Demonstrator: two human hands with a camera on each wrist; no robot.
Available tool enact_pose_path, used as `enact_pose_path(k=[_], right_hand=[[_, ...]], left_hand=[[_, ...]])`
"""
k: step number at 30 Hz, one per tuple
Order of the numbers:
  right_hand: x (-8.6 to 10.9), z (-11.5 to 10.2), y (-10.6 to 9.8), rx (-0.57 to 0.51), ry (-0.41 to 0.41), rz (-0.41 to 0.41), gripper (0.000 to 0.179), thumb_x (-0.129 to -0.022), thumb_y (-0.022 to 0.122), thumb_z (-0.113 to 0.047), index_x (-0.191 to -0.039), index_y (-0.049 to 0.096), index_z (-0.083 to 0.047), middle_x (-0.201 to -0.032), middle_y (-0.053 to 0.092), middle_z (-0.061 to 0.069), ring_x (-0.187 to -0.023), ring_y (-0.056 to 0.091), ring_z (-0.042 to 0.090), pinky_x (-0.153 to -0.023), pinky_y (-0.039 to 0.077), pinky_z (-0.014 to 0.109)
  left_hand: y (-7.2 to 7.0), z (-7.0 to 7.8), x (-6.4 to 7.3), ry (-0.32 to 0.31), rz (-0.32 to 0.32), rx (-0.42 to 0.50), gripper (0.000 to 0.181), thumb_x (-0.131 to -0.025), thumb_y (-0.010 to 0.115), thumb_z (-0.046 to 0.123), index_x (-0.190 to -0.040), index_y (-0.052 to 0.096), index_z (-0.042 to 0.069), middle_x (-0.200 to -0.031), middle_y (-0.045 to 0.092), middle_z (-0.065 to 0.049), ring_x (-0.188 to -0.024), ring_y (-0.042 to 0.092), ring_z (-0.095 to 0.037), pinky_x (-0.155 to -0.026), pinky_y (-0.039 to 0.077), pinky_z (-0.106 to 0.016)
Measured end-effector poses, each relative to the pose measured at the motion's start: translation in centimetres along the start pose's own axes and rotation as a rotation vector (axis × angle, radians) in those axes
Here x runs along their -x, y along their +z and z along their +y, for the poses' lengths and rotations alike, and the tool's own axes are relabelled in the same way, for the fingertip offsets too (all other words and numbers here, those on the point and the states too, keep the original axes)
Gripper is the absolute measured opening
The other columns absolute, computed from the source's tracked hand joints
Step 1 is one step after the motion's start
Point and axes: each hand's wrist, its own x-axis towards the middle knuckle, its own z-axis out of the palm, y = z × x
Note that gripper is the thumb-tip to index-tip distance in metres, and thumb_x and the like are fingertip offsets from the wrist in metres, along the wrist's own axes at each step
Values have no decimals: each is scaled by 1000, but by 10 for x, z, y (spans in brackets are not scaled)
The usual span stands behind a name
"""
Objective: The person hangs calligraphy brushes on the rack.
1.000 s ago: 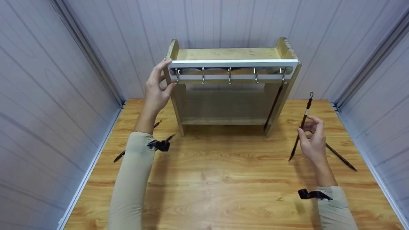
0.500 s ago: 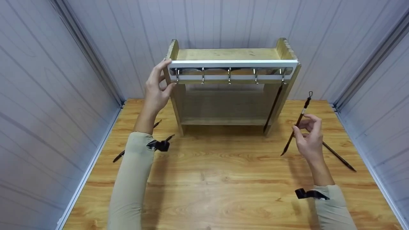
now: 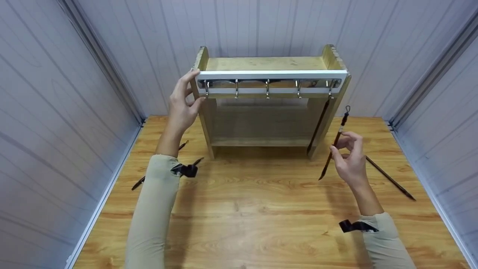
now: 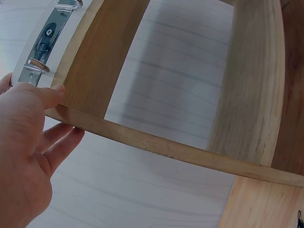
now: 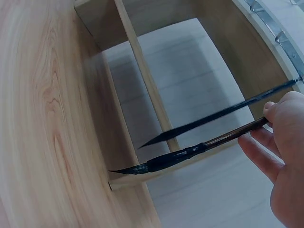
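A small wooden shelf (image 3: 265,62) stands against the back wall, a white rail (image 3: 254,74) with several metal hooks across its front. My left hand (image 3: 183,106) holds the shelf's left upright near the rail's end, thumb at the front and fingers around the outer side. My right hand (image 3: 351,158) pinches a dark calligraphy brush (image 3: 344,118) by its handle, right of the shelf. Its loop points up and its bristles (image 5: 130,169) point down. Another brush (image 3: 319,125) hangs from the rightmost hook; in the right wrist view it lies just above the held one.
On the wooden table (image 3: 242,224), one more brush (image 3: 390,178) lies at the right. Others lie at the left, partly hidden by my left arm, with one tip (image 3: 139,182) showing. Pale panelled walls (image 3: 44,112) enclose the table at the back and both sides.
My right hand has moved left with the brush, closer to the shelf's right side. My left hand stays on the shelf.
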Motion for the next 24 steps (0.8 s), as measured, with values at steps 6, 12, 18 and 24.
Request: enact_pose_path(k=[6,12,18,24], right_hand=[[-5,-5,15,-9,-54,-17,48,-98,70,19,-140,47,12,-105,65,23,-95,61,-11,-63,51,0],[-9,-11,27,-39,-69,-43,48,-97,71,20,-139,48,13,-103,65,27,-94,61,-10,-61,52,0],[-11,-16,36,-57,-52,-83,46,-101,70,16,-140,47,11,-103,66,26,-95,61,-9,-61,52,2],[-16,-23,47,-80,-45,-110,45,-102,71,13,-140,47,10,-104,66,26,-96,61,-7,-62,52,3]], left_hand=[[-2,-1,-1,-7,-17,-5,64,-100,70,-14,-159,56,6,-176,47,-21,-156,57,-38,-109,69,-56],[-5,-1,-3,-7,-23,1,66,-98,71,-16,-159,56,5,-175,47,-23,-160,53,-38,-117,66,-52],[-6,-2,-3,28,-16,-30,66,-98,73,-15,-160,56,4,-172,50,-24,-161,51,-37,-125,61,-49],[-7,-6,-6,59,-6,-48,66,-99,75,-12,-160,56,4,-170,53,-23,-159,54,-36,-125,61,-48]])
